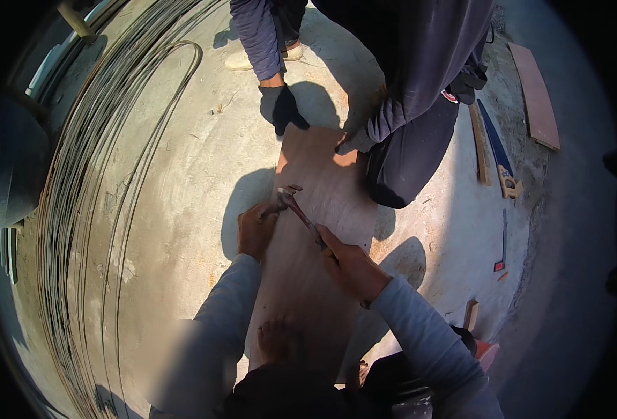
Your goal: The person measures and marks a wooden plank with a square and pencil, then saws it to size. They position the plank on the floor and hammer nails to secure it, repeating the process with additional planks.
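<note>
A long reddish-brown wooden board [312, 279] lies lengthwise in front of me. My right hand [354, 271] is wrapped round the handle of a claw hammer [300, 213], whose head is over the board's left edge. Close beside the hammer head, my left hand [255, 230] rests at that same edge with its fingers pressed together. Whatever those fingers pinch is too small or hidden to name. At the far end, a co-worker's dark-gloved hand [280, 109] touches the board's left corner, and their other gloved hand [354, 143] is on its right side.
Bundled long metal rods [78, 181] curve along the left. To the right lie a handsaw [495, 143], a wood strip [479, 144], a thin bar with a red end [503, 241] and another board [535, 98]. A bare foot [277, 340] presses the near board. The co-worker's knee [403, 174] is beside it.
</note>
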`<state>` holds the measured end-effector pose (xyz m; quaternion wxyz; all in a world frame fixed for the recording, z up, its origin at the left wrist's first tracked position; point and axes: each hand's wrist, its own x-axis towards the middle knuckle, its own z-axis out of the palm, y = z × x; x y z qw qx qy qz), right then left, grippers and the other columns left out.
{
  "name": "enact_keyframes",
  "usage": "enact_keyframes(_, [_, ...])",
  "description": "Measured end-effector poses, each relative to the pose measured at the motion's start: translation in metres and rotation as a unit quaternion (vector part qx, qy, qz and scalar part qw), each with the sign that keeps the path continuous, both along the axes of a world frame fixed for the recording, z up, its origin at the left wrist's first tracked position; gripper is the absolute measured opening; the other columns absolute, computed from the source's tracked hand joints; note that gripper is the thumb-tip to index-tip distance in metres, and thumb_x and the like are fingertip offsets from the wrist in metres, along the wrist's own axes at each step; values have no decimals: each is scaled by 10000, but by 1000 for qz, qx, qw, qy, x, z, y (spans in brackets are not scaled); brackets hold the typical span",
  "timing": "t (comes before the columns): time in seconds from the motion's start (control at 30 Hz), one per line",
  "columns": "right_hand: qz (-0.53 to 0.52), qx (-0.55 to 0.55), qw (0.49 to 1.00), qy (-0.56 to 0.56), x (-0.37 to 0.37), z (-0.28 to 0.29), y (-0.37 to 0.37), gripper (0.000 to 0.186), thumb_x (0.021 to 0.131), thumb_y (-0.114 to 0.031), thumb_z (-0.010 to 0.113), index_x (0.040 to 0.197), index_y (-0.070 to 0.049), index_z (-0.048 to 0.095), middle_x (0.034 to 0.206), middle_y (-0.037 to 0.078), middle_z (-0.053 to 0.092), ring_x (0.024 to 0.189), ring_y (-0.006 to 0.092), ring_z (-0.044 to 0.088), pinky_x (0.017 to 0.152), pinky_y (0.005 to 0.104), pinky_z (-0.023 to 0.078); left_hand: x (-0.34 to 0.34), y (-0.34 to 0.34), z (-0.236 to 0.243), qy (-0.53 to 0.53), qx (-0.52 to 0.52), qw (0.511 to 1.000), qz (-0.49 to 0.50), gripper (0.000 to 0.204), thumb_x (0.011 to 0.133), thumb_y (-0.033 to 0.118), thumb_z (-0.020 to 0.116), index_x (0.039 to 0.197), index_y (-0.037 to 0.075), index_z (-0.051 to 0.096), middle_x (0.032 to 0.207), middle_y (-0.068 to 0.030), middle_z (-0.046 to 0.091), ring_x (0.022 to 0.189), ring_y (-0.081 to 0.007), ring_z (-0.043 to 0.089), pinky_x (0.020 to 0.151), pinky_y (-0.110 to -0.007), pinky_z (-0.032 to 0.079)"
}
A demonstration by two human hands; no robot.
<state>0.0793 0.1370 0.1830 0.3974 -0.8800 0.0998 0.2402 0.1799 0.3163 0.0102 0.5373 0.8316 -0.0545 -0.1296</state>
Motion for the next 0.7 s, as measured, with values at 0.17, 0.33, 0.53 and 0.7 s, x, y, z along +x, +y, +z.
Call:
enact_keyframes(0.17, [-172, 147, 965, -129, 0, 0, 1, 607, 964, -93, 562, 1518, -20, 328, 1001, 260, 673, 939, 375, 696, 819, 421, 528, -6, -3, 1, 21, -24, 999, 25, 196, 817, 44, 694, 1005, 8, 739, 979, -158, 747, 914, -249, 731, 825, -347, 551])
enact_keyframes(0.33, [-39, 47, 994, -90, -6, -5, 1, 643, 969, -101, 572, 1549, -47, 300, 975, 217, 688, 855, 300, 703, 824, 373, 526, -7, -6, 6, -5, 23, 999, 34, 240, 846, 43, 667, 1078, 6, 716, 1025, -171, 740, 939, -237, 728, 840, -335, 553])
enact_keyframes(0.53, [-253, 174, 944, -124, -14, -10, 5, 651, 976, -113, 564, 1553, -30, 275, 994, 194, 688, 874, 275, 694, 832, 368, 522, -25, -6, 1, -58, -20, 994, 90, 346, 838, 50, 648, 1182, 14, 661, 1054, -159, 703, 974, -312, 689, 885, -399, 536])
enact_keyframes(0.7, [-65, 56, 991, -104, -11, -9, 8, 640, 981, -117, 550, 1553, -27, 277, 991, 215, 691, 891, 274, 689, 837, 356, 510, -70, 4, -11, -42, 130, 987, 79, 373, 841, 98, 655, 1200, -3, 645, 1128, -200, 635, 1079, -381, 597, 937, -448, 483])
